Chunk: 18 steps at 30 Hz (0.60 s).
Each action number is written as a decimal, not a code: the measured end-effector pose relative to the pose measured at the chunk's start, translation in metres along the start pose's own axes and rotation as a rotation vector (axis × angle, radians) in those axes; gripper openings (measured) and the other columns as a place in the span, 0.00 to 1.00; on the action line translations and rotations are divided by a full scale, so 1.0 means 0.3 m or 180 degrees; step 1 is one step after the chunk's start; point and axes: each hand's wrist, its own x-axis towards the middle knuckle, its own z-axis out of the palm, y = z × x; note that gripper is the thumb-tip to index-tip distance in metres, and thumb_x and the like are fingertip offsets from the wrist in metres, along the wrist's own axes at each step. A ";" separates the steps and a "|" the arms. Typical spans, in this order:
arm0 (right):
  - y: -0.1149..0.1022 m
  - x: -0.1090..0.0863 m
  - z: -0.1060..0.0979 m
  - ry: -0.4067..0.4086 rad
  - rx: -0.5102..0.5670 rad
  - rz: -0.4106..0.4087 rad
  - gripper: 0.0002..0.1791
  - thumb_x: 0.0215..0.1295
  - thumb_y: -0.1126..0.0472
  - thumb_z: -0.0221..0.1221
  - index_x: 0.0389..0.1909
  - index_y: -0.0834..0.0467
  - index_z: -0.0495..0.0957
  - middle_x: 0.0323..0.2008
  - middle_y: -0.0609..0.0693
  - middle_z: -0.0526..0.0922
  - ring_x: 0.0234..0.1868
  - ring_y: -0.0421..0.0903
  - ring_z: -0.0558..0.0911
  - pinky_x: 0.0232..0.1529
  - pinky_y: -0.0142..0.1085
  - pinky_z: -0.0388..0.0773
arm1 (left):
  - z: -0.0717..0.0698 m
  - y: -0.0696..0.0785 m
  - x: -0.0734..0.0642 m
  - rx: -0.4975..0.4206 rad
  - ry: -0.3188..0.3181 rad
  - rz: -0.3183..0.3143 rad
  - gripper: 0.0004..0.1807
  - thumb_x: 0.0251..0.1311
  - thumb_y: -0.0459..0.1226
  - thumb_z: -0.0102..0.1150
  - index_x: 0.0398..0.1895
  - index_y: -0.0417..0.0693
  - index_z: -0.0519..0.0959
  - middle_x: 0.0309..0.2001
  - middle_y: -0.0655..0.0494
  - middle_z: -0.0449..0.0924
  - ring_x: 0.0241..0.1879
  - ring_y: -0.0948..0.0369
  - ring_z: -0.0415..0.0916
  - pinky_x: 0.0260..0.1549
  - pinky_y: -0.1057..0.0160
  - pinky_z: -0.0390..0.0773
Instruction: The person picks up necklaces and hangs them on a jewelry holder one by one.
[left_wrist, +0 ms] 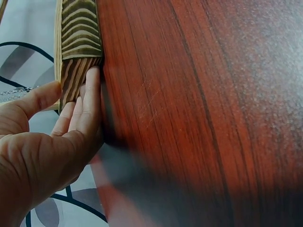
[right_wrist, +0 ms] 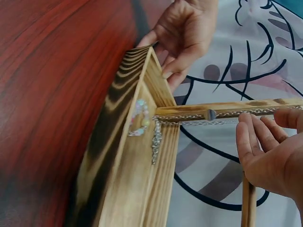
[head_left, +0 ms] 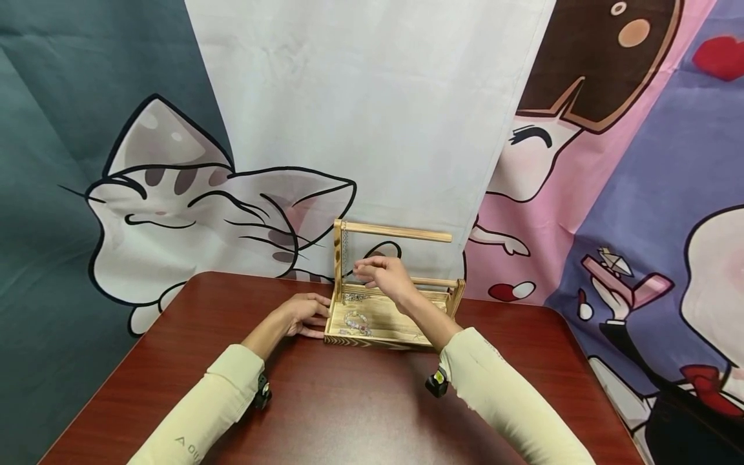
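A wooden jewelry stand [head_left: 401,229] with a shallow tray base stands on the table. My left hand [head_left: 306,313] holds the tray's left end, thumb at the rim and fingers along the outer wall [left_wrist: 78,78]. A silver chain necklace [head_left: 345,248] hangs beside the left post [right_wrist: 274,103], its lower end lying in the tray [right_wrist: 125,189]. Next to this chain, my right hand [head_left: 386,274] is raised with fingers extended, nothing visible in them. Its fingertips are close to the chain in the right wrist view; contact is unclear. A beaded bracelet [right_wrist: 139,118] lies in the tray.
The reddish-brown table [head_left: 372,400] extends in front of the stand and to both sides. Behind it hangs a printed cloth [head_left: 372,116] with cartoon figures. A lower wooden bar [head_left: 436,282] crosses the stand behind my right hand.
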 end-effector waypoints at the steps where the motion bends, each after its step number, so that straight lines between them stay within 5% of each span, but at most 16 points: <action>1: 0.010 -0.001 0.003 -0.0029 -0.0025 -0.0043 0.18 0.85 0.60 0.62 0.65 0.65 0.87 0.66 0.64 0.89 0.69 0.65 0.87 0.65 0.48 0.92 | 0.000 0.000 -0.001 -0.0001 0.0003 0.0004 0.28 0.72 0.26 0.63 0.75 0.36 0.73 0.65 0.36 0.84 0.52 0.52 0.89 0.47 0.46 0.98; 6: 0.052 -0.019 0.017 -0.0174 -0.0273 -0.0261 0.19 0.85 0.62 0.60 0.65 0.69 0.86 0.68 0.67 0.87 0.68 0.65 0.88 0.70 0.48 0.90 | -0.001 -0.003 -0.003 0.0002 -0.0005 0.0010 0.29 0.72 0.26 0.63 0.75 0.36 0.73 0.66 0.35 0.83 0.52 0.51 0.89 0.47 0.46 0.98; 12: 0.110 -0.041 0.018 -0.0230 -0.0945 -0.0468 0.21 0.85 0.57 0.61 0.68 0.62 0.87 0.66 0.60 0.90 0.67 0.59 0.89 0.74 0.55 0.86 | -0.003 -0.003 0.002 0.0015 0.0015 0.0001 0.28 0.73 0.27 0.63 0.75 0.37 0.74 0.65 0.36 0.84 0.51 0.53 0.89 0.46 0.47 0.98; 18: 0.178 -0.045 0.011 -0.0391 -0.1267 -0.0479 0.26 0.88 0.54 0.57 0.75 0.65 0.80 0.70 0.63 0.87 0.71 0.61 0.87 0.79 0.57 0.82 | -0.004 0.001 0.006 0.0023 -0.0004 -0.0006 0.28 0.74 0.27 0.63 0.76 0.37 0.74 0.64 0.37 0.85 0.51 0.53 0.89 0.46 0.48 0.98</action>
